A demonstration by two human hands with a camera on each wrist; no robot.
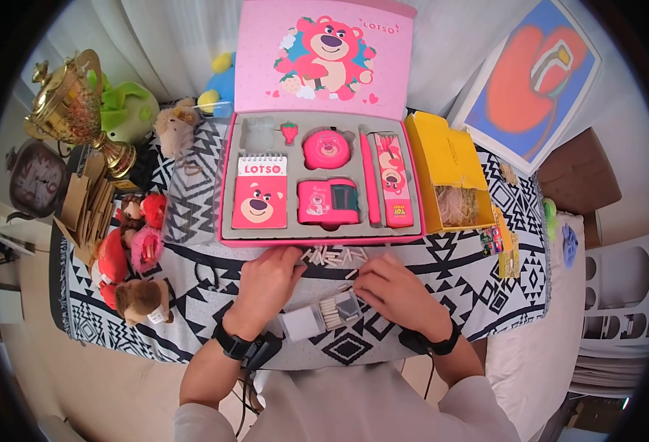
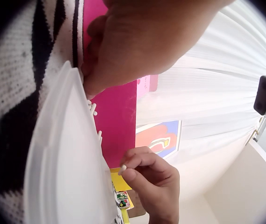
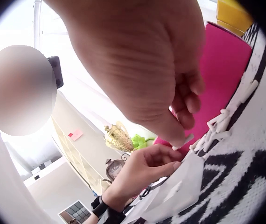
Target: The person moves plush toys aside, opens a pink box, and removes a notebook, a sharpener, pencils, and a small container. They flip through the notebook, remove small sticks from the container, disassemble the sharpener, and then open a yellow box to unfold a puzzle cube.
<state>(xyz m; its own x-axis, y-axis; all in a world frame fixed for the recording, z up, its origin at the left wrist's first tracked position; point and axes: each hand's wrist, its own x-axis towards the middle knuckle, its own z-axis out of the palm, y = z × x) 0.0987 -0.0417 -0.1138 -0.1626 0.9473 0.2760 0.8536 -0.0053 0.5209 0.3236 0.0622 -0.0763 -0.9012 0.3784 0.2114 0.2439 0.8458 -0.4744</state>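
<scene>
Several small white sticks (image 1: pixel 332 255) lie in a loose pile on the patterned cloth. Between thumb and index finger, my right hand (image 1: pixel 394 287) pinches one white stick (image 2: pixel 123 169), just above the right side of the pile. My left hand (image 1: pixel 271 283) is at the pile's left edge, fingers bent and fingertips low by the sticks; I cannot tell whether it holds one. Between the wrists stands a small clear plastic box (image 1: pixel 302 323), its compartment holding a row of white sticks (image 1: pixel 331 312). In the left wrist view the box's pale wall (image 2: pixel 72 154) covers part of the pile.
Behind the pile stands an open pink gift box (image 1: pixel 324 237) with a notebook (image 1: pixel 260 202) and other stationery. A yellow box (image 1: pixel 449 162) is to its right. Plush toys (image 1: pixel 136 258) and a gold trophy (image 1: pixel 74 110) stand at left. A framed picture (image 1: pixel 531 81) leans at back right.
</scene>
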